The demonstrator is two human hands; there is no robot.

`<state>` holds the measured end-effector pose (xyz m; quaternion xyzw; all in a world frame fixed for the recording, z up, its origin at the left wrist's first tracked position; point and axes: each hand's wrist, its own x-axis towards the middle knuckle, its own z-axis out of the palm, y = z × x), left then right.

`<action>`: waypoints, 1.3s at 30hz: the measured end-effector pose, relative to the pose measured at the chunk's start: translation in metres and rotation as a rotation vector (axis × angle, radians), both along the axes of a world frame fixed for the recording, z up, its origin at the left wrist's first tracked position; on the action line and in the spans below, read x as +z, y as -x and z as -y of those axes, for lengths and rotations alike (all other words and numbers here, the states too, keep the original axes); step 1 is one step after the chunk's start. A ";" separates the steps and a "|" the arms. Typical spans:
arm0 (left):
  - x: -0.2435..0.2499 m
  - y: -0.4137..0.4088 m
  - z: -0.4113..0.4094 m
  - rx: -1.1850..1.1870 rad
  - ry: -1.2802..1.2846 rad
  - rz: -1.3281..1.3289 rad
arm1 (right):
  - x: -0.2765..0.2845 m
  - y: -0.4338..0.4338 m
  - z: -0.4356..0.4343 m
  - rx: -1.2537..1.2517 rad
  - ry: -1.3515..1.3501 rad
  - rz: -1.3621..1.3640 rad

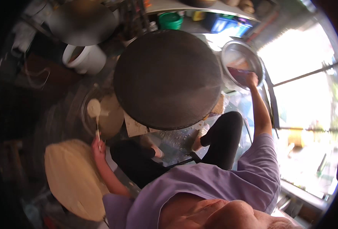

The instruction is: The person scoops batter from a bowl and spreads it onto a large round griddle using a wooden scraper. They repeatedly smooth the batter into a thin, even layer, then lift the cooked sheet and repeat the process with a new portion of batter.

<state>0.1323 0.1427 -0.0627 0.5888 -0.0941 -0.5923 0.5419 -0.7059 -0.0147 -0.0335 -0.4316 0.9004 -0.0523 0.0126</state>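
Observation:
My left hand (pixel 99 149) grips the handle of a ladle (pixel 94 108), whose bowl is coated with pale batter. The ladle hangs over a basin of batter (pixel 111 114) on the left, partly under the griddle's edge. Right in front of me sits a large round dark griddle (pixel 167 78) with a bare surface. My right hand (pixel 252 79) reaches into a metal basin (pixel 260 61) beyond the griddle's right side. It holds a dark red flat thing (pixel 239 75), perhaps a scraper or cloth. Beside my left forearm lies a stack of thin round flatbreads (pixel 74 177).
A white bucket (pixel 93 60) stands at the back left, near another round plate (pixel 83 25), blurred. Behind the griddle a shelf (pixel 169 6) runs above a green tub (pixel 170 20) and a blue crate (pixel 230 26). A bright window (pixel 300 100) lies right. My knees flank the griddle's near edge.

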 end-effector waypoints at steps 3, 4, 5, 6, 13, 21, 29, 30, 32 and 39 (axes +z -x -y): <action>0.023 0.017 -0.004 0.035 0.025 -0.059 | -0.035 0.044 0.036 0.144 -0.102 -0.085; 0.035 0.018 -0.005 -0.013 0.040 -0.041 | -0.047 0.054 0.046 0.176 -0.118 -0.090; 0.043 0.018 -0.004 0.035 0.048 -0.071 | -0.055 0.063 0.055 0.203 -0.127 -0.095; 0.052 0.019 -0.005 -0.056 0.111 -0.076 | -0.064 0.073 0.063 0.215 -0.142 -0.102; 0.091 0.060 -0.006 0.076 0.093 -0.064 | -0.085 0.116 0.096 0.225 -0.164 -0.160; 0.095 0.070 0.000 0.155 0.085 -0.206 | -0.080 0.133 0.109 0.204 -0.078 -0.165; 0.098 0.058 0.001 0.161 0.109 -0.186 | -0.077 0.126 0.113 0.203 0.183 -0.049; 0.103 0.061 0.007 0.134 0.110 -0.142 | -0.070 0.129 0.115 0.202 0.237 -0.032; 0.114 0.058 0.012 0.099 0.101 -0.104 | -0.063 0.136 0.113 0.179 0.356 0.010; 0.147 0.068 0.020 -0.016 0.107 0.135 | -0.011 0.117 0.113 0.106 0.632 0.043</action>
